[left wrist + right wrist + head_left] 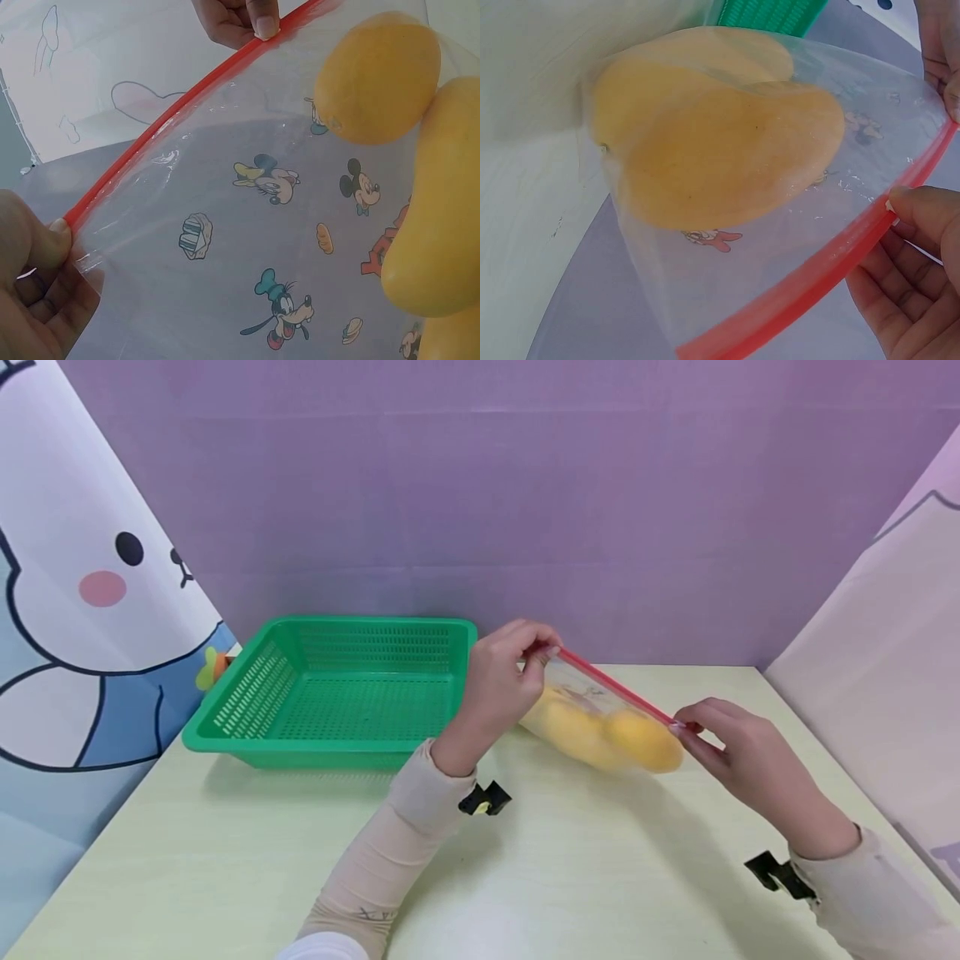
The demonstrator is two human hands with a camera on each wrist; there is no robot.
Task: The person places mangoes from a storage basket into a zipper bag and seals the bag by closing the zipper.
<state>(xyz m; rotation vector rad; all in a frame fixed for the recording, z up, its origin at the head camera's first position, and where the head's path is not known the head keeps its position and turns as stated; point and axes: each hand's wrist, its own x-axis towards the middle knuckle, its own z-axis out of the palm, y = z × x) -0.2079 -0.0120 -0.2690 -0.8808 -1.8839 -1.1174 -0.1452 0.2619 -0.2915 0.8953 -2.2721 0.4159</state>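
Observation:
A clear zip-lock bag (585,685) with a red zip strip and printed cartoon figures hangs above the table, to the right of the basket. Inside it are yellow mangoes (379,79), bunched in the lower part of the bag. My left hand (506,672) pinches the far left end of the red strip between thumb and fingers. Further along the strip, toward its right end, my right hand (750,764) pinches it the same way. In the right wrist view the red strip (810,285) runs taut between both hands. Whether the zip is fully sealed I cannot tell.
On the left of the table (300,860) stands a green plastic basket (330,758) with slotted walls. A small orange and green object (212,668) shows behind its left edge. A purple backdrop (480,493) closes off the back, with printed cloth on both sides.

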